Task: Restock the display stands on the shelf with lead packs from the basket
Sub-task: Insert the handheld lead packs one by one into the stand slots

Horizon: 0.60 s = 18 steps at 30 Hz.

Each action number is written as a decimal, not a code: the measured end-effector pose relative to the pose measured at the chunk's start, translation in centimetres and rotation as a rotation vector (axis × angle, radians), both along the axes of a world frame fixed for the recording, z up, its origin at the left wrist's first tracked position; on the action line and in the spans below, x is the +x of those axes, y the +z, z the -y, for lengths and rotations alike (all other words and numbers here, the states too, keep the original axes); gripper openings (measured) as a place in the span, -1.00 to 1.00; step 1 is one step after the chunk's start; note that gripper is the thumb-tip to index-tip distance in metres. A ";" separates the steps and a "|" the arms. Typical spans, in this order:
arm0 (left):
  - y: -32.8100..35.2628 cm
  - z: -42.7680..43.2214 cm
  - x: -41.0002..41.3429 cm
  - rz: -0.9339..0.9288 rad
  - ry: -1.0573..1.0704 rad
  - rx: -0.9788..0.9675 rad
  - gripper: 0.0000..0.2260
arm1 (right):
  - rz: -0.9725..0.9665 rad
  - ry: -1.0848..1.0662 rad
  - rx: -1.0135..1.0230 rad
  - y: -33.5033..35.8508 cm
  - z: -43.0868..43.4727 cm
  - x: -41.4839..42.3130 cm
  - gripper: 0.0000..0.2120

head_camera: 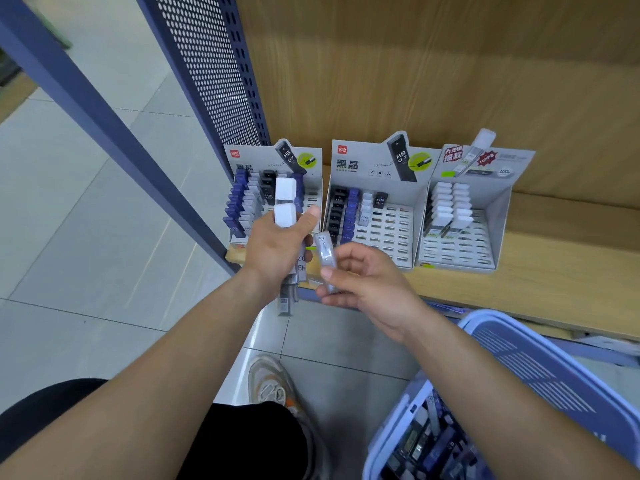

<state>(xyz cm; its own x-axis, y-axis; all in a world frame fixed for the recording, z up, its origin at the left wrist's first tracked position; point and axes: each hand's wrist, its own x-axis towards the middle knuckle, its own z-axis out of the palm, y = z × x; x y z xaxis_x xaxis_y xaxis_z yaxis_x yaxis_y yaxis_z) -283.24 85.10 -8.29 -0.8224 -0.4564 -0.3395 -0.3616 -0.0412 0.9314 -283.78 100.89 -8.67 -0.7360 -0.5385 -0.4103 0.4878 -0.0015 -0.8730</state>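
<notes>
From the head view, the left hand (277,247) grips a bundle of white-capped lead packs (285,202), and the right hand (367,282) pinches a single grey pack (325,254) between thumb and fingers, both held before the shelf (561,271). The left stand (249,157) looks fullest; the middle stand (360,161) and right stand (460,251) show many bare slots. More packs lie in the basket (491,317), so the restocking appears well short of finished.
</notes>
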 end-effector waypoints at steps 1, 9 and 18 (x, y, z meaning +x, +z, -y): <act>0.1 0.1 0.0 -0.004 -0.009 0.005 -0.67 | -0.009 -0.010 -0.004 -0.1 -0.2 -0.2 -0.91; 0.2 0.2 0.0 0.010 -0.125 0.028 -0.75 | -0.275 -0.121 0.141 -1.5 -1.5 -2.4 -0.76; 0.6 -0.4 0.0 0.053 -0.226 0.080 -0.82 | -0.438 -0.092 0.132 -0.6 -2.3 -4.0 -0.69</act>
<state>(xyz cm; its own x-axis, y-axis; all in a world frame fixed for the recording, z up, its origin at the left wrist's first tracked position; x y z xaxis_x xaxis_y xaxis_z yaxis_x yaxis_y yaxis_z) -283.22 85.45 -7.72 -0.8805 -0.2326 -0.4130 -0.4187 -0.0265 0.9077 -287.74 103.19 -9.30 -0.8972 -0.4275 -0.1106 0.0760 0.0972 -0.9924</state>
